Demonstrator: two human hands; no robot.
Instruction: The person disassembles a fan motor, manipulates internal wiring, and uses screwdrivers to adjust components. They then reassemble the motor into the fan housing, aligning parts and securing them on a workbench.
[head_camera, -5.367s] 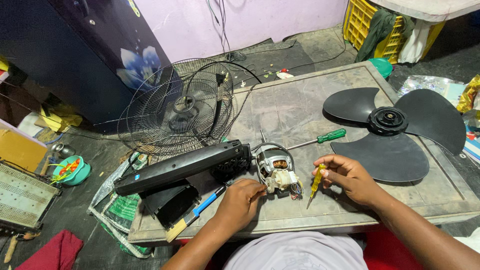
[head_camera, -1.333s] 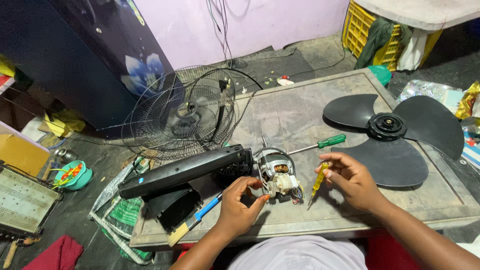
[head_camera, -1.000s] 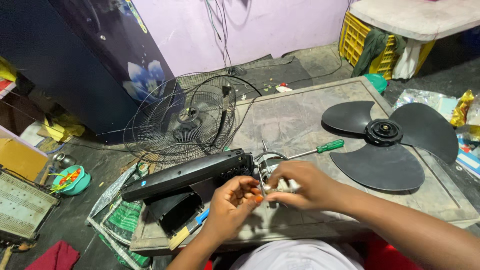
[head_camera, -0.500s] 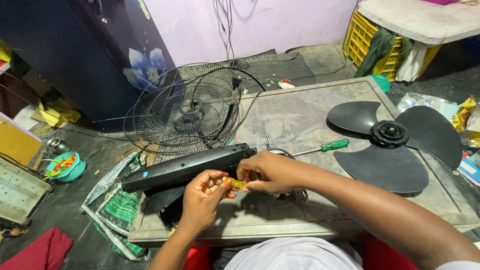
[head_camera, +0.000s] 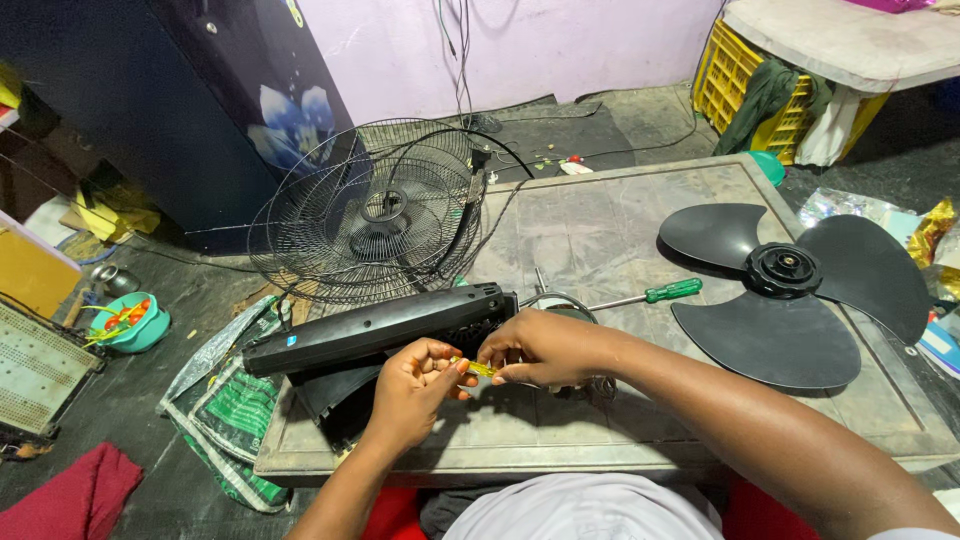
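Yellow small screwdriver (head_camera: 481, 369) | pinched between left hand (head_camera: 418, 378) and right hand (head_camera: 541, 348) | beside black fan housing (head_camera: 380, 327)

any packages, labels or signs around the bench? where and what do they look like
Small blue label: on the left end of the long black fan housing, square.
Woven sack: hanging off the bench's left edge, green and white, printed.
Foil wrappers: far right beside the fan blade, crumpled, silver and gold.
Flower picture: on the dark cabinet at the back left, blue and white.
No screens.
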